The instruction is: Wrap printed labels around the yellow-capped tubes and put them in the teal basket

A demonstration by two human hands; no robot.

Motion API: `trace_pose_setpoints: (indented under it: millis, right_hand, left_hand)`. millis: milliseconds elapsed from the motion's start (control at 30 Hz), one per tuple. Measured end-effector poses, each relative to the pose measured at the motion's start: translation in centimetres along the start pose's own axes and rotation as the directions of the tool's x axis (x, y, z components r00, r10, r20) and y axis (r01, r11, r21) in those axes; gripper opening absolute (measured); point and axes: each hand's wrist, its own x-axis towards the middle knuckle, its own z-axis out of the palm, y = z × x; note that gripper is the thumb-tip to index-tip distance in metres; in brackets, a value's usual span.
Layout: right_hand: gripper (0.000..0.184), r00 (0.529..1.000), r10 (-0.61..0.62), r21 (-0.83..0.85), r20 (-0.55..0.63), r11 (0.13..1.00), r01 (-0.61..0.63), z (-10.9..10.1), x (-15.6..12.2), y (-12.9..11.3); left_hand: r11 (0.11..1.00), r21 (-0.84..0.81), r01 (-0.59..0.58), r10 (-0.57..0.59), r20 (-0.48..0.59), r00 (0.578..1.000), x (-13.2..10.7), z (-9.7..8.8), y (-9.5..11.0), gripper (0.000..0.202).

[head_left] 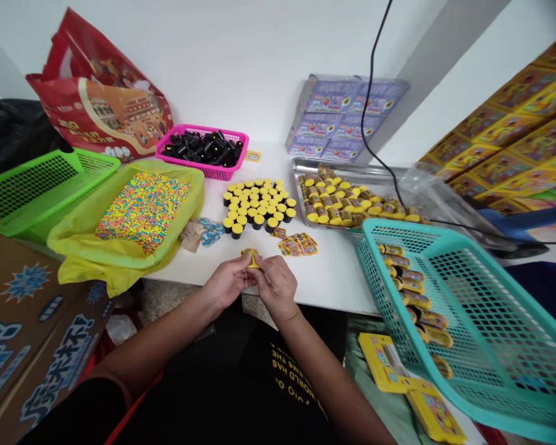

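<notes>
My left hand (229, 278) and my right hand (277, 281) meet at the table's front edge. Between their fingertips is a small yellow piece (251, 256). My fingers cover part of it, so I cannot tell whether it is a label or a capped container. Just beyond, a group of small black containers with yellow lids (258, 207) stands upright on the white table. Printed yellow-orange labels (299, 245) lie in a loose pile to the right of that group. Crumpled brown and blue scraps (201, 233) are to the left.
A yellow-lined tray of coloured candy beads (143, 207) stands left, beside a green basket (37, 185). Behind are a pink basket (199, 170) of black containers and purple boxes (333, 117). Right are a metal tray (301, 165) of labelled containers, a teal basket (463, 266) and a hanging cable (364, 117).
</notes>
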Motion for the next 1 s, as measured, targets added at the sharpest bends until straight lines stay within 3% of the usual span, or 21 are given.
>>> trace_pose_setpoints:
  millis: [133,300,400,567,767,1000]
  right_hand:
    - [0.02,0.999,-0.051,-0.081,0.013,0.995,0.052,-0.2,-0.2,0.1]
    - [0.024,0.994,0.108,0.034,0.0,0.994,-0.108,-0.7,0.4,-0.5]
    - [0.023,0.994,0.111,0.029,0.022,0.993,-0.112,-0.7,0.5,-0.5]
    - [0.024,0.992,0.121,0.031,0.036,0.992,-0.122,-0.5,0.3,-0.5]
    - [0.022,0.969,0.247,0.16,0.019,0.956,-0.247,-0.5,0.6,-0.9]
    - [0.02,0.993,0.122,0.085,-0.003,0.989,-0.121,-0.2,0.1,-0.3]
  left_hand:
    - [1.0,-0.015,0.02,-0.02,0.023,1.0,0.0,0.1,0.1,0.017]
    - [0.997,-0.049,0.055,-0.053,0.057,0.997,0.0,0.0,0.8,0.015]
    - [0.998,-0.026,0.065,-0.065,0.007,0.998,0.0,-0.1,1.0,0.018]
    - [0.999,0.038,-0.014,0.017,-0.09,0.996,0.2,-0.1,0.8,0.017]
    - [1.0,0.016,-0.024,0.025,-0.064,0.998,0.2,-0.1,1.2,0.015]
    - [0.999,0.031,-0.028,0.03,-0.078,0.997,0.2,-0.1,0.7,0.021]
